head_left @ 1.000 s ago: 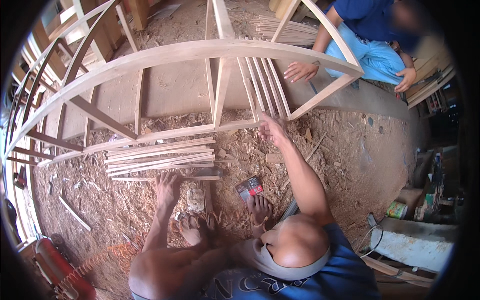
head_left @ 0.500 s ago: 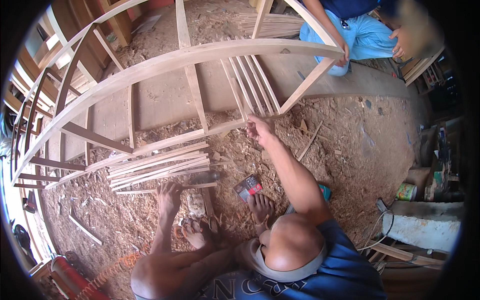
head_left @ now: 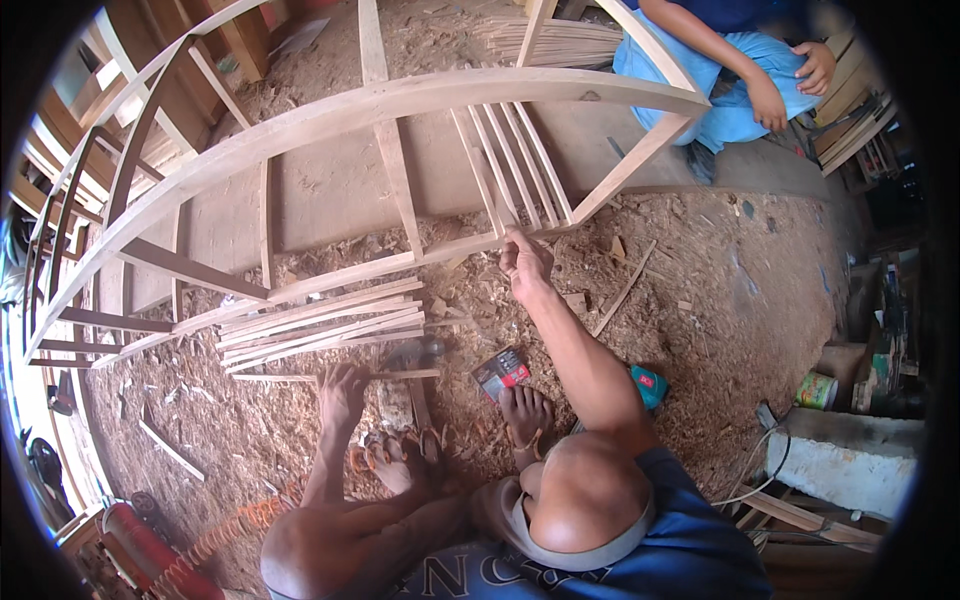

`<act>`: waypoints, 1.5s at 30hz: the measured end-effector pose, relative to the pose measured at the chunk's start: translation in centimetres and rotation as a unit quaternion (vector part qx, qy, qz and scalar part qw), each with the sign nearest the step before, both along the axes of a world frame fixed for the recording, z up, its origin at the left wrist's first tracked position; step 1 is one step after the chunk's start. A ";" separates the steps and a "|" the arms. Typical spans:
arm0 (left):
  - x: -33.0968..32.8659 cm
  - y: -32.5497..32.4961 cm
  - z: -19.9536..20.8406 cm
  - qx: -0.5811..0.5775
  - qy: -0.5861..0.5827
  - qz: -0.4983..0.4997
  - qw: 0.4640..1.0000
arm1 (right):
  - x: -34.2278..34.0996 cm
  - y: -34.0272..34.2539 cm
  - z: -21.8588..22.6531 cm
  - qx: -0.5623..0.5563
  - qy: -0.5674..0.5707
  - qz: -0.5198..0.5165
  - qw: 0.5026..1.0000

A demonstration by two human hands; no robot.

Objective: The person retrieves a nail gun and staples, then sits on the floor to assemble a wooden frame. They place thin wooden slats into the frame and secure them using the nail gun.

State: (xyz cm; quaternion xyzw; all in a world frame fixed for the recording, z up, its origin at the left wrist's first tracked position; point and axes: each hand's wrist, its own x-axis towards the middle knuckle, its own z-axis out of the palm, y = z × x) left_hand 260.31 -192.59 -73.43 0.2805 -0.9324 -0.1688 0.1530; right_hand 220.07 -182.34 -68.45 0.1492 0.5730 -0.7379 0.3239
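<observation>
A large curved wooden frame [head_left: 385, 100] lies across the upper middle, with several thin slats [head_left: 540, 160] set between its rails near the right end. My right hand [head_left: 527, 268] is closed at the frame's near rail, its fingertips pinching the lower end of a short wooden slat [head_left: 492, 172]. Down on the left, my left hand [head_left: 342, 392] has its fingers curled round a thin wooden strip [head_left: 403, 374] above the shavings. Just beyond it lies a loose stack of similar strips [head_left: 320, 325]. A blurred hammer-like tool [head_left: 412, 352] rests near the strip.
A co-worker in blue trousers [head_left: 650, 75] crouches at the far right. Wood shavings [head_left: 720, 290] cover the ground. Near my feet are a small dark-and-red box [head_left: 500, 372] and a teal object [head_left: 648, 386]. An orange coiled hose [head_left: 250, 520] and red cylinder [head_left: 150, 550] sit lower left.
The co-worker's hand has left the frame's right corner and moved to the knee. My right hand stays at the rail, its wrist turned slightly. My left hand looks unmoved; the whole view has shifted a little.
</observation>
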 end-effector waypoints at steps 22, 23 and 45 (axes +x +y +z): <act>0.8 1.3 -0.9 0.084 -0.010 0.045 0.995 | -1.7 -1.1 8.0 0.051 0.060 0.174 0.982; 0.7 1.4 -0.5 0.087 -0.013 0.044 0.995 | -1.5 -0.5 8.6 0.041 0.098 0.177 0.978; -0.6 2.7 2.2 0.157 -0.026 0.019 0.987 | 2.4 -1.0 -0.5 0.002 0.071 0.128 0.989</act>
